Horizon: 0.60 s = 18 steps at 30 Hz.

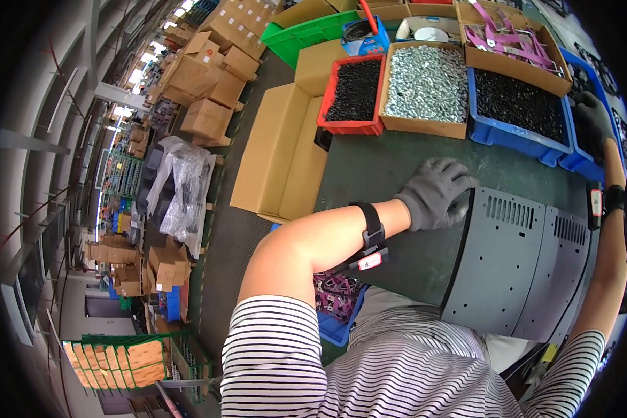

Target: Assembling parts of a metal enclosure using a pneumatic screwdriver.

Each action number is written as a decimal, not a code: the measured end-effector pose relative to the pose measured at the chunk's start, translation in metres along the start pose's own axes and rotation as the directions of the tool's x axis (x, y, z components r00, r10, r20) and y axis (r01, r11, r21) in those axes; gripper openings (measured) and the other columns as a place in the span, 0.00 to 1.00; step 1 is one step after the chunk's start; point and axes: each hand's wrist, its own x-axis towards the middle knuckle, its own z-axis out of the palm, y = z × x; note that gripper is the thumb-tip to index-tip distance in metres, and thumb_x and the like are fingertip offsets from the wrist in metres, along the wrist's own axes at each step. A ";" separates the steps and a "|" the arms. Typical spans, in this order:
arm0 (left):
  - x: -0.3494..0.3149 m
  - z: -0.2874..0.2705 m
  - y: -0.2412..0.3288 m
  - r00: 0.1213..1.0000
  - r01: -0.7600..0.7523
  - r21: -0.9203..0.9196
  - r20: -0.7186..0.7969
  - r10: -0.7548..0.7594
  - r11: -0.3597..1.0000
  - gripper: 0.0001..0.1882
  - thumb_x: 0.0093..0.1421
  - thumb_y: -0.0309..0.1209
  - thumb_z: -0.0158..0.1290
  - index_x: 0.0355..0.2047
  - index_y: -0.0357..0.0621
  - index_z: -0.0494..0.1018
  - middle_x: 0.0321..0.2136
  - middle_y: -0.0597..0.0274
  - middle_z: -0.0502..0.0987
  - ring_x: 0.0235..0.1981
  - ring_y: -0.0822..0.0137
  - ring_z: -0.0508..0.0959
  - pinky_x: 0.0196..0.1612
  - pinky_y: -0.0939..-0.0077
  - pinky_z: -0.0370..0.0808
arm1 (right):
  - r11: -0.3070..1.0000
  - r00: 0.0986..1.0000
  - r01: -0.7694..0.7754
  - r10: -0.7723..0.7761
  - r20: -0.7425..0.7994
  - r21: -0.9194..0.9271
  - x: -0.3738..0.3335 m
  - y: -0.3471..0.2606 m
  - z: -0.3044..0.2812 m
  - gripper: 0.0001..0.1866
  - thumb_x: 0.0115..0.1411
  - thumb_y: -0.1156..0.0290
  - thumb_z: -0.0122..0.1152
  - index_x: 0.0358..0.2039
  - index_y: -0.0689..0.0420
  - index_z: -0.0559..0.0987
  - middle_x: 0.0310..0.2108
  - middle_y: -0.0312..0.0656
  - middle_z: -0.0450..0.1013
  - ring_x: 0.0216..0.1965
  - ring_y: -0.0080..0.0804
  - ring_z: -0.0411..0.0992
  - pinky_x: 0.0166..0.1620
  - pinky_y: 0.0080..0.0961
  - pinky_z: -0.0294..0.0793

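My left hand [437, 194], in a grey work glove, rests on the dark green tabletop [369, 171]. Its fingers are slightly bent and the thumb stands apart, right by the upper left corner of a dark grey metal panel [498, 268]. This panel has a row of slots and several small holes. A second slotted section [556, 275] lies along its right side. My right hand [592, 115], gloved too, reaches to a blue bin [584, 164] at the far right. Its fingers are mostly hidden there, and what they touch cannot be made out.
Along the table's far side stand a red bin [352, 127] of black screws, a carton [425, 127] of silvery hardware, a blue bin [519, 139] of black parts and a carton [529, 70] of purple brackets. An open carton [272, 153] stands left; a blue crate [334, 329] sits near my left elbow.
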 end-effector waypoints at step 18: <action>0.005 -0.001 0.005 0.995 -0.085 -0.052 -0.065 0.081 0.995 0.23 0.48 0.36 0.53 0.46 0.51 0.68 0.46 0.59 0.68 0.53 0.54 0.65 0.55 0.56 0.60 | 0.981 0.917 0.139 -0.180 -0.355 -0.136 -0.097 -0.057 -0.014 0.11 0.49 0.74 0.58 0.36 0.56 0.76 0.28 0.30 0.71 0.30 0.18 0.68 0.35 0.17 0.68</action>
